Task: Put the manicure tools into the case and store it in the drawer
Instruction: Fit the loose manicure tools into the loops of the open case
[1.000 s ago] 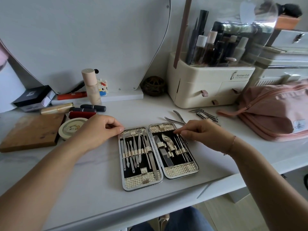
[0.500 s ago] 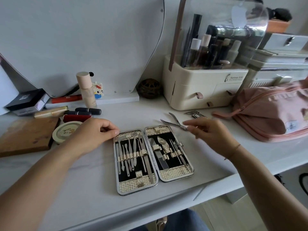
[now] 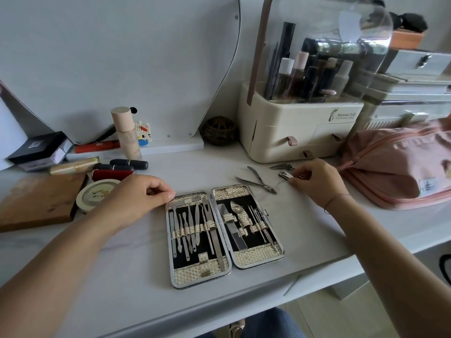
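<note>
I see the right hand (image 3: 314, 181) gone from over the open case (image 3: 224, 236), now past the cuticle nippers (image 3: 256, 181), fingertips pinching a nail clipper (image 3: 286, 173) on the table

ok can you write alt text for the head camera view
A manicure case lies open on a white table, most tools strapped in. The left hand rests at its top left corner; the right hand pinches a nail clipper beside loose nippers.
</note>
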